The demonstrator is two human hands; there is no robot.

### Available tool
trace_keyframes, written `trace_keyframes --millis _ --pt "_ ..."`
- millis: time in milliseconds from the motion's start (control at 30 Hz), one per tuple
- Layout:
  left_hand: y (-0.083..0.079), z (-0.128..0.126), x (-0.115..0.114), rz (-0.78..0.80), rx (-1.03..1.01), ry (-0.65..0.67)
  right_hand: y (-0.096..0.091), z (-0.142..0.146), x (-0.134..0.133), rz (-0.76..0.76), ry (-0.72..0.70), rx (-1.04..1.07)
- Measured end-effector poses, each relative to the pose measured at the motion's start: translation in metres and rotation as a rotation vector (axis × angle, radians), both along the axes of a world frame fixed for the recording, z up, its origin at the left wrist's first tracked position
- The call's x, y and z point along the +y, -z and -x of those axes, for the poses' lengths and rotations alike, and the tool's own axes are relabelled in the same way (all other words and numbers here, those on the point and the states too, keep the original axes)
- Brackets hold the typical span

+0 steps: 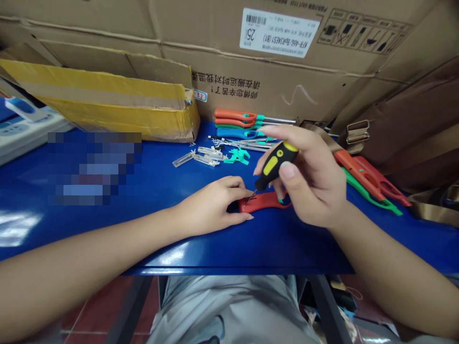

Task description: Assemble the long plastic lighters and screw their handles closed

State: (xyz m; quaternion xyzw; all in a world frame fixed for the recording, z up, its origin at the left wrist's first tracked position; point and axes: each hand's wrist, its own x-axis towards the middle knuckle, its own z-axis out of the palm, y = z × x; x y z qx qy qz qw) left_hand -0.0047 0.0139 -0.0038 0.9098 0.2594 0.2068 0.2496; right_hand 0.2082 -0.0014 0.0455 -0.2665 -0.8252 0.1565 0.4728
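Observation:
My right hand [308,179] is closed round a black and yellow screwdriver [274,165], whose thin tip points down-left onto a red plastic handle piece [263,203] lying on the blue table [150,191]. My left hand [215,205] rests on the table with fingers curled, pinching the left end of that red piece.
Behind the hands lie clear plastic strips [201,157], teal plastic bits [236,156], metal rods and orange, blue and green handles [236,122]. More red and green handles [369,184] lie at the right. Cardboard boxes [118,102] line the back. A brown strap with a buckle [356,131] sits far right.

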Motion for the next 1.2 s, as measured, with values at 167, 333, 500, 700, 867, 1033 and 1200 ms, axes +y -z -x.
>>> trace_keyframes --millis 167,333,500,700,867,1033,1200 --pt "0.002 0.0 0.001 0.016 -0.023 0.002 0.002 0.001 0.001 -0.232 0.19 0.009" --pt "0.0 0.0 0.001 0.016 0.001 0.009 0.001 -0.003 -0.002 0.207 -0.013 0.025" --pt "0.001 0.0 0.001 0.008 -0.019 0.002 -0.001 0.001 0.001 -0.075 0.192 -0.001" --pt "0.0 0.0 0.0 0.011 0.01 -0.002 0.004 -0.002 -0.001 0.113 0.032 0.044" --pt "0.002 0.0 0.001 0.02 0.005 0.005 0.001 0.004 -0.004 -0.11 0.14 -0.026" --pt "0.0 -0.001 0.0 0.016 0.007 -0.002 -0.005 0.002 -0.007 -0.072 0.134 -0.013" --pt "-0.001 -0.001 -0.001 0.015 0.001 -0.005 -0.01 0.0 -0.009 0.079 0.013 -0.086"
